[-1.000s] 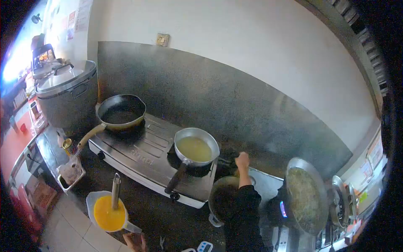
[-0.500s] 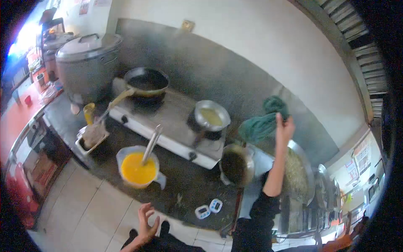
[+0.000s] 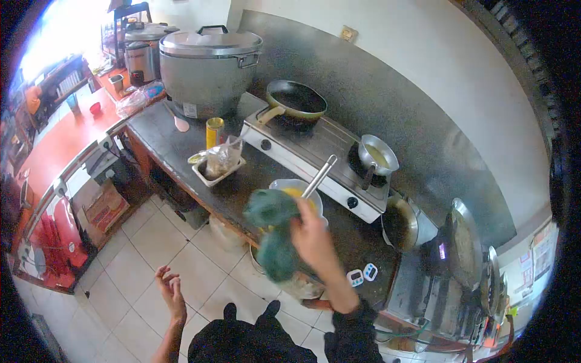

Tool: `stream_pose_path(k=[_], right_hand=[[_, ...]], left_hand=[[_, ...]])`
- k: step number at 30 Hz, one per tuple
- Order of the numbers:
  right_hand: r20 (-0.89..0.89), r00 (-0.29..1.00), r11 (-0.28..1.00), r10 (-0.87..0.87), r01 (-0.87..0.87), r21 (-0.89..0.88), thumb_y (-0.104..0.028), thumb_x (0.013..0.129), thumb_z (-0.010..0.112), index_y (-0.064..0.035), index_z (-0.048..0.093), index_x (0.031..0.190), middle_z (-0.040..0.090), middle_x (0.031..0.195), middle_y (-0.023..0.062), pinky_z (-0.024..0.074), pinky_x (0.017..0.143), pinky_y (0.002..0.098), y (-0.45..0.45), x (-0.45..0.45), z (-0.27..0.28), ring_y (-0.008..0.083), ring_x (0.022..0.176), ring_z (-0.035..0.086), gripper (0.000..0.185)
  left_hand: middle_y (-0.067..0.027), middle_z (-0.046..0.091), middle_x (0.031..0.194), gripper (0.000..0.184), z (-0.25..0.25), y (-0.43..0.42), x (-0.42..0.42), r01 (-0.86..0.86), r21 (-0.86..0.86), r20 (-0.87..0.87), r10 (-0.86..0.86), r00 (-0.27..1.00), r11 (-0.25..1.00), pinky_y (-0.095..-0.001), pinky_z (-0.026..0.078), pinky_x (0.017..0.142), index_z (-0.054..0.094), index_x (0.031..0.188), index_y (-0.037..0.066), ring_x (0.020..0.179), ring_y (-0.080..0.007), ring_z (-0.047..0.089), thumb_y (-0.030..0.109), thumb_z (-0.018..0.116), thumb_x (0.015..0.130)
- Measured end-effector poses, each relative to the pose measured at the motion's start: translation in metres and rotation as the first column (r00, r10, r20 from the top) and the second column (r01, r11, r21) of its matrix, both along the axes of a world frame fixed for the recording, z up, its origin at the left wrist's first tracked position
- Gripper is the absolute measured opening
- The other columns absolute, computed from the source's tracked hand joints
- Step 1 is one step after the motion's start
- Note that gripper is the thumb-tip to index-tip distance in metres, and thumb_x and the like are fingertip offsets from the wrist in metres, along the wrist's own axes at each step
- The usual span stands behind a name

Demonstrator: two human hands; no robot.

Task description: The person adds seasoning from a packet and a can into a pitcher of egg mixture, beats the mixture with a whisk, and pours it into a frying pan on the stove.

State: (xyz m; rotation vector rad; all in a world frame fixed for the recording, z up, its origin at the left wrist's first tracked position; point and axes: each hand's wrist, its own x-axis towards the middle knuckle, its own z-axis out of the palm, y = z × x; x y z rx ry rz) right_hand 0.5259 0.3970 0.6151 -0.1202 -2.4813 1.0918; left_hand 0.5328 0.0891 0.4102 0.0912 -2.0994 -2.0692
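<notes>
My right hand [image 3: 313, 239] grips a bunched dark green cloth [image 3: 272, 209], which hangs in front of the counter's edge. Behind the cloth stands a white jug [image 3: 284, 183] of yellow liquid, partly hidden, with a metal utensil handle [image 3: 321, 175] sticking out of it. Above the tiled floor, my left hand [image 3: 171, 293] is empty with its fingers loosely apart and bent. Two small white timers [image 3: 354, 277] lie on the counter to the right of my right forearm.
A two-burner stove [image 3: 315, 160] carries a frying pan [image 3: 296, 100] and a small saucepan [image 3: 378, 155]. To its left are a large lidded pot [image 3: 209, 75], a yellow can [image 3: 215, 133] and a tray [image 3: 221, 175] with a plastic bag. On the right are a steel pot [image 3: 402, 224] and a wok [image 3: 465, 245].
My right hand has carried the green cloth from the right-hand back of the counter leftward and toward me, in front of the jug. My view has turned left. My left hand stays empty.
</notes>
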Motion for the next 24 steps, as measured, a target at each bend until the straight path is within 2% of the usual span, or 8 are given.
stream_pose_path(k=[1,2,6,8,10,14,23,24], right_hand=[[-0.189,0.981,0.985,0.047,-0.014,0.171,0.006,0.079,0.047,-0.0023,0.048,0.120,0.052,0.111,0.0206,0.0410,0.090,0.0382,-0.015,-0.025,-0.028,0.0370,0.102,0.051,0.042],[-0.174,0.979,0.967,0.110,-0.065,0.247,0.003,0.077,0.047,-0.0024,0.047,0.119,0.052,0.108,0.0213,0.0433,0.085,0.0417,-0.033,-0.044,-0.032,0.0371,0.098,0.050,0.042],[-0.246,0.912,0.601,0.329,-0.002,0.799,-0.009,0.075,0.056,-0.0079,0.055,0.114,0.051,0.114,0.0136,0.0431,0.078,0.0346,-0.050,-0.102,-0.134,0.0246,0.095,0.050,0.039],[-0.097,0.984,0.482,0.149,0.014,0.876,-0.011,0.076,0.053,-0.0055,0.056,0.113,0.052,0.116,0.0137,0.0444,0.077,0.0330,-0.044,-0.108,-0.202,0.0229,0.094,0.050,0.037],[-0.029,0.999,0.477,-0.026,0.038,0.878,-0.011,0.077,0.052,-0.0029,0.055,0.113,0.052,0.116,0.0142,0.0452,0.076,0.0314,-0.030,-0.096,-0.257,0.0230,0.095,0.050,0.037],[0.043,0.986,0.543,-0.161,0.052,0.838,-0.010,0.076,0.051,0.0001,0.055,0.112,0.053,0.115,0.0148,0.0459,0.076,0.0295,-0.023,-0.054,-0.258,0.0238,0.096,0.050,0.037],[0.231,0.968,0.580,-0.096,-0.134,0.804,-0.010,0.076,0.052,-0.0065,0.053,0.117,0.051,0.118,0.0102,0.0450,0.089,0.0356,0.055,0.042,-0.240,0.0303,0.105,0.048,0.041],[0.298,0.951,0.701,-0.080,-0.160,0.695,-0.010,0.076,0.052,-0.0075,0.054,0.116,0.051,0.121,0.0101,0.0421,0.093,0.0378,0.064,0.051,-0.231,0.0320,0.108,0.046,0.040]], left_hand=[[-0.0082,0.043,0.118,0.046,0.002,-0.010,-0.001,-0.041,0.005,-0.008,0.041,0.999,0.999,-0.0278,0.042,0.080,0.035,0.128,0.008,0.092,-0.0146,0.049,0.000,0.046,0.085],[-0.0080,0.043,0.118,0.046,0.003,-0.019,0.001,-0.080,0.010,-0.016,0.080,0.997,0.997,-0.0276,0.041,0.080,0.035,0.128,0.008,0.091,-0.0144,0.049,0.001,0.047,0.084],[-0.0076,0.044,0.116,0.045,-0.020,-0.048,0.011,-0.200,0.065,0.010,0.200,0.980,0.978,-0.0272,0.041,0.078,0.037,0.128,0.008,0.088,-0.0136,0.048,0.002,0.048,0.085],[-0.0076,0.043,0.115,0.044,-0.021,-0.056,0.018,-0.210,0.033,0.059,0.208,0.976,0.977,-0.0272,0.041,0.076,0.038,0.127,0.008,0.086,-0.0140,0.047,0.002,0.047,0.084],[-0.0075,0.043,0.114,0.046,-0.026,-0.059,0.022,-0.178,0.021,0.088,0.176,0.980,0.984,-0.0273,0.041,0.076,0.038,0.127,0.007,0.086,-0.0142,0.047,0.001,0.047,0.083],[-0.0079,0.042,0.113,0.050,-0.035,-0.053,0.019,-0.076,0.007,0.121,0.074,0.990,0.997,-0.0272,0.042,0.075,0.035,0.129,0.007,0.085,-0.0140,0.048,0.000,0.047,0.081],[-0.0090,0.041,0.114,0.051,-0.013,-0.010,-0.028,0.157,0.029,0.058,-0.159,0.986,0.987,-0.0265,0.043,0.070,0.034,0.130,0.008,0.078,-0.0118,0.050,0.001,0.048,0.081],[-0.0092,0.041,0.114,0.051,-0.010,-0.007,-0.032,0.163,0.032,0.052,-0.165,0.985,0.986,-0.0265,0.044,0.069,0.034,0.130,0.008,0.077,-0.0119,0.050,0.002,0.048,0.081]])
